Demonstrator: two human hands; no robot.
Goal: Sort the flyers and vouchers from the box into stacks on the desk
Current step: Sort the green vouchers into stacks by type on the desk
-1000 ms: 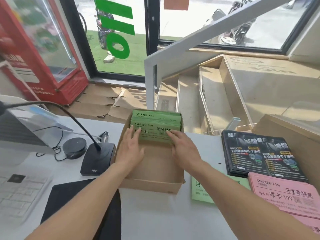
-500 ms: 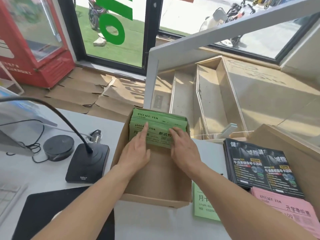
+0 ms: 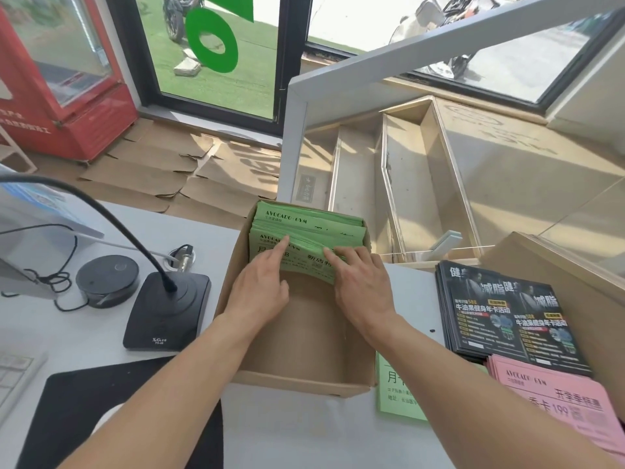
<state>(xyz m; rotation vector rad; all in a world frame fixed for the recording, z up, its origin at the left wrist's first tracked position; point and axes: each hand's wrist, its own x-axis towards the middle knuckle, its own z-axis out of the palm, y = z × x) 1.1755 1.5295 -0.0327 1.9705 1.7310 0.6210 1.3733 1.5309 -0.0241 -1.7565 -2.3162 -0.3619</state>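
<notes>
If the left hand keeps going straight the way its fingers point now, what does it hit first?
The left hand points away from the person, its index finger already lying on the green vouchers standing in the cardboard box. Going on, it would press into that bundle first; the box's far wall probably lies just behind, though depth is unclear.

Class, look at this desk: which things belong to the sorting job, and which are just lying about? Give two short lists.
Part of the job: cardboard box; green vouchers in it, touched by left hand and right hand; black flyers; pink vouchers; green sheet beside the box.

Lying about: desk microphone; round black puck; black mat; keyboard.
</notes>
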